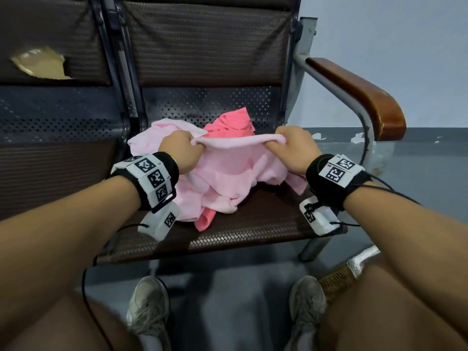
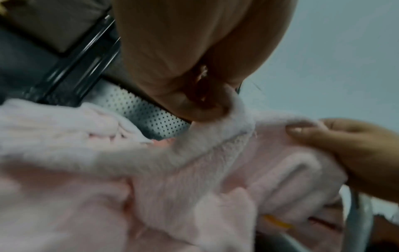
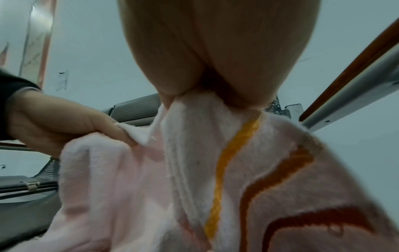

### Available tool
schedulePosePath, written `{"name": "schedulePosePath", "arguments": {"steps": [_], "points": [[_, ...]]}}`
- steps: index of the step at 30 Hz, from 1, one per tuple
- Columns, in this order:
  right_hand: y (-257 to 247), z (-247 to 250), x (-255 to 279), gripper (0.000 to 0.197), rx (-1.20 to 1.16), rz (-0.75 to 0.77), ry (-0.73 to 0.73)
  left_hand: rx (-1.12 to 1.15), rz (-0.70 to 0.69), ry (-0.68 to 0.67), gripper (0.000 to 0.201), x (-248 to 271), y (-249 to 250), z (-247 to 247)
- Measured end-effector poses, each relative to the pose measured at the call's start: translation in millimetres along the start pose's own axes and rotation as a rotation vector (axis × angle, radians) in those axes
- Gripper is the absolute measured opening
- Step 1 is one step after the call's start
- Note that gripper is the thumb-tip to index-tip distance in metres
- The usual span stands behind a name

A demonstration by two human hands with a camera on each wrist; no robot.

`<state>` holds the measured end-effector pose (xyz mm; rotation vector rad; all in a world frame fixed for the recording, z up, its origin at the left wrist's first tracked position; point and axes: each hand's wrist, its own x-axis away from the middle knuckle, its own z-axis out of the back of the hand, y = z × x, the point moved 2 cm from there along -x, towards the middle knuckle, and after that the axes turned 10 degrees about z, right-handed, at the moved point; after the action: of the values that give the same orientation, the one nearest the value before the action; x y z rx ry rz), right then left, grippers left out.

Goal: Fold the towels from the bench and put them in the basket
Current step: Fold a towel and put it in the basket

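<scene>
Pinching the top edge of a pale pink towel at two spots, both hands hold it stretched between them above the bench seat at the centre of the head view. The left hand has its fingers curled round the edge left of centre; the right hand grips the bunched end to the right. The rest of the towel hangs down onto a heap with a coral towel, which shows behind the hands and pokes out again at the heap's lower edge. A second pale pink cloth lies at the left of the heap.

No brand name or readable writing appears; the only markings are black-and-white square code tags on the white wrist bands, too small to make out beyond their pattern.

The head view alone shows the wooden armrest at upper right, a torn patch in the neighbouring seat back at upper left, two grey sneakers at the bottom, and part of a woven basket at lower right beside the right shoe. The right wrist view alone shows a yellow stripe and brown curved bands stitched into the towel, below the gripping fingers. The left wrist view, blurred, shows the perforated metal panel behind the left hand's pinch.
</scene>
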<state>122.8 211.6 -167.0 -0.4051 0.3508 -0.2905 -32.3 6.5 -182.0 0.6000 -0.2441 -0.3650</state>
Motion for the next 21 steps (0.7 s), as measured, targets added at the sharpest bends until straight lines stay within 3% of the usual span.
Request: {"name": "schedulePosePath", "arguments": {"steps": [2,4,7,8,10,13,16,19,21], "points": [[-10.5,-0.8,5.3,0.036,-0.074,0.078,-0.055,0.272,0.07,-0.131,0.034,2.8,4.0,-5.5],[-18.6,-2.3,11.4,0.028,-0.124,0.147,-0.092,0.548,0.16,-0.301,0.02,8.6,9.2,-11.9],[-32.3,-2.5,19.6,0.012,-0.231,0.236,-0.112,0.601,0.181,-0.556,0.019,19.1,18.4,-21.5],[-36.1,-2.0,21.4,0.027,-0.255,0.274,-0.121,0.568,0.156,-0.604,0.009,23.7,21.8,-23.2],[-42.9,-0.1,24.7,0.049,-0.251,0.346,-0.205,0.546,0.166,-0.544,0.02,23.0,23.8,-26.3],[-42.6,-1.4,29.2,0.043,-0.178,0.369,-0.396,0.637,0.176,-0.339,0.029,14.0,22.6,-22.4],[-36.9,-8.5,38.7,0.035,-0.088,0.271,-0.547,0.66,0.132,-0.203,0.022,6.5,20.1,-18.5],[-28.8,-17.9,45.8,0.033,0.023,0.178,-0.735,0.634,0.113,-0.117,0.032,5.6,16.4,-16.3],[-27.8,-20.7,47.3,0.034,0.085,0.137,-0.842,0.665,0.096,-0.08,0.029,7.3,19.4,-14.4]]}}
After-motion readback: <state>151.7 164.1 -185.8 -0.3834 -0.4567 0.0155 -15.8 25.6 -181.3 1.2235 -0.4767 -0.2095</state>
